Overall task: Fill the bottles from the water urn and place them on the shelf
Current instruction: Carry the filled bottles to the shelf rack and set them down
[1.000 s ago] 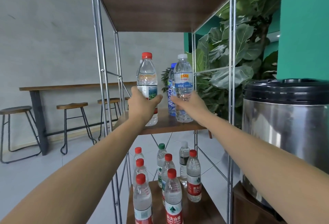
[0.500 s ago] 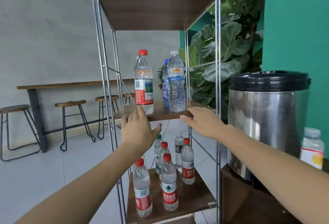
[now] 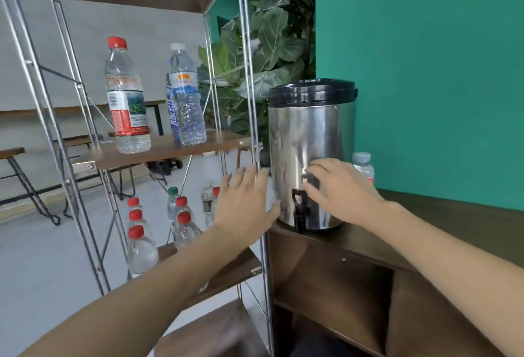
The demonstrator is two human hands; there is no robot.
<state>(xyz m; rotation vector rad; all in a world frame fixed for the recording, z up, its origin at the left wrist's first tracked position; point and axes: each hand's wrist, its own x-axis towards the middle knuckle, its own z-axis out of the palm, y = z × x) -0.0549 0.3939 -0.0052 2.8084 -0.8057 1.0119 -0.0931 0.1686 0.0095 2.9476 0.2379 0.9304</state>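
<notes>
A steel water urn with a black lid and a black tap stands on a dark wooden cabinet. My right hand hovers open in front of the urn, just right of the tap. My left hand is open, left of the urn, holding nothing. On the middle shelf stand a red-capped bottle and a white-capped bottle, with a blue bottle partly hidden behind. A grey-capped bottle peeks out behind the urn.
Several capped bottles stand on the lower shelf of the metal rack. A large leafy plant grows behind the rack. A green wall rises behind the cabinet; stools and a long table stand far left.
Both hands have left the two bottles standing on the middle shelf and swung right and down to the urn. My view has turned right with them.
</notes>
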